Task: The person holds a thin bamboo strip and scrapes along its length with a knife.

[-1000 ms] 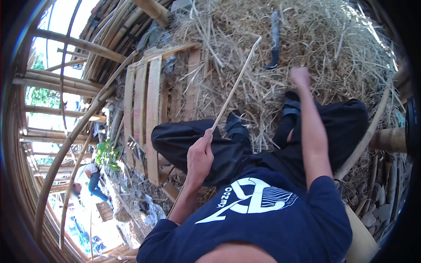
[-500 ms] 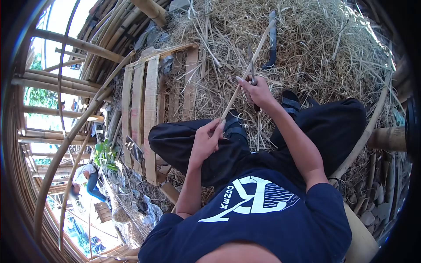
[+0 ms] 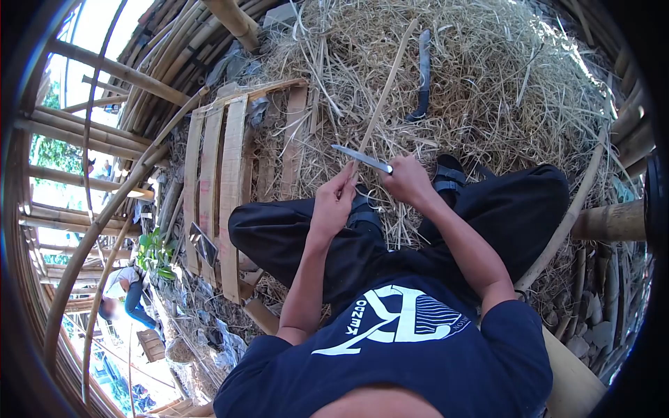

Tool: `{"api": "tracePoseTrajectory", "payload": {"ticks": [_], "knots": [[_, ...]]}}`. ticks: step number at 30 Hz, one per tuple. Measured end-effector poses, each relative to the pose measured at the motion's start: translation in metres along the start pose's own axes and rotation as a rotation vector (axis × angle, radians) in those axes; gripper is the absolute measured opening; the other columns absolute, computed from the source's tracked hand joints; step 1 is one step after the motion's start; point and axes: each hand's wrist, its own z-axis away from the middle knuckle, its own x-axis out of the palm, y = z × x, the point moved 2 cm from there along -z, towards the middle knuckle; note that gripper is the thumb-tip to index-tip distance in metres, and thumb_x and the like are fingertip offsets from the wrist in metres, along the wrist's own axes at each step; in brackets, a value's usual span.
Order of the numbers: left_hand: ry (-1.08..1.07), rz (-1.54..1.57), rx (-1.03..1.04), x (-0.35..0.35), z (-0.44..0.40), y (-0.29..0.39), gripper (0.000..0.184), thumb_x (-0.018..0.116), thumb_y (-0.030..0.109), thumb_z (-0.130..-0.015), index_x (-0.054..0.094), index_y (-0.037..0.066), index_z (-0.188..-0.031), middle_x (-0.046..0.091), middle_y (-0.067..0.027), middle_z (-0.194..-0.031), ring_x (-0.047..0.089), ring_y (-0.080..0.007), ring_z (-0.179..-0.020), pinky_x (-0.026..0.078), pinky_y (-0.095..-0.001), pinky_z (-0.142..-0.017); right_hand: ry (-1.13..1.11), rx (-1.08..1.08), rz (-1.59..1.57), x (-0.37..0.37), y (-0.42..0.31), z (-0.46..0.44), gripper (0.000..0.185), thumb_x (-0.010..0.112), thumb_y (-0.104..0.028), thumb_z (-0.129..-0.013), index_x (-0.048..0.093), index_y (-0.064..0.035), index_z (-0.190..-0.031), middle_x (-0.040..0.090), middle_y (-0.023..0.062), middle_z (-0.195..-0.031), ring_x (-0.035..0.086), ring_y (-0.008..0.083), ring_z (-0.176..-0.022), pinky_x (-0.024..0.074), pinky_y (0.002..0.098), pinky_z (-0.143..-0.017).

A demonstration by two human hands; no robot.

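A long, thin bamboo strip (image 3: 387, 83) slants up and away from my left hand (image 3: 334, 201), which is closed around its near end. My right hand (image 3: 408, 182) grips a knife (image 3: 364, 159) by its handle, mostly hidden in the fist. The blade points left and crosses the strip just above my left fingers; whether it touches the strip I cannot tell. Farther out, a second, larger blade with a dark handle (image 3: 420, 103) lies on the pile of shavings (image 3: 488, 90).
Left of my knee lies a slatted wooden pallet (image 3: 237, 167) with a phone-like dark object (image 3: 203, 244) on it. Bamboo poles (image 3: 104, 70) frame the left side. Beyond them a person (image 3: 129, 292) is bent over. A thick bamboo pole (image 3: 610, 221) juts in at right.
My right hand has come nearer along the strip, and the knife blade has swung from pointing away to pointing left across it. The strip's near end has shifted slightly away from my body.
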Motion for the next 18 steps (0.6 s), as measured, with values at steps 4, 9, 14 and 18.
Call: {"api": "tracePoseTrajectory", "payload": {"ticks": [4,9,14,18], "knots": [[0.022,-0.035,0.063,0.0,0.003,0.004,0.034,0.053,0.006,-0.095,0.054,0.0,-0.129,0.043,0.0046,-0.07,0.034,-0.0043,-0.059,0.031,-0.0216,-0.052,-0.025,-0.061,0.02,0.009,-0.003,-0.002,0.039,0.055,-0.029,-0.089,0.067,0.0034,-0.071,0.063,0.0244,-0.067,0.064,0.0418,-0.066,0.0525,0.0493,-0.068],[-0.063,-0.184,0.003,-0.004,0.012,0.004,0.031,0.054,0.008,-0.096,0.057,0.0,-0.126,0.043,0.0065,-0.07,0.037,-0.0022,-0.061,0.032,-0.018,-0.053,0.042,-0.244,0.251,0.011,0.018,-0.023,0.019,0.06,-0.021,-0.079,0.069,-0.0054,-0.073,0.066,0.0186,-0.071,0.066,0.0371,-0.069,0.0534,0.0464,-0.066],[-0.059,0.0,-0.207,-0.014,0.067,0.012,0.031,0.054,0.007,-0.096,0.058,0.0,-0.125,0.046,0.0055,-0.071,0.039,-0.0031,-0.061,0.033,-0.0187,-0.053,0.467,0.599,-0.085,-0.052,0.127,-0.072,0.032,0.055,-0.027,-0.082,0.07,0.0019,-0.084,0.068,0.0242,-0.081,0.068,0.0386,-0.083,0.0539,0.0446,-0.073],[-0.054,-0.022,-0.237,-0.029,0.077,0.013,0.035,0.053,0.007,-0.096,0.053,-0.002,-0.13,0.047,0.0053,-0.073,0.039,-0.0032,-0.062,0.035,-0.0178,-0.054,0.532,0.486,-0.016,-0.079,0.118,-0.082,0.042,0.055,-0.035,-0.086,0.068,0.0051,-0.079,0.067,0.0252,-0.077,0.068,0.0392,-0.079,0.0519,0.0461,-0.073]]}}
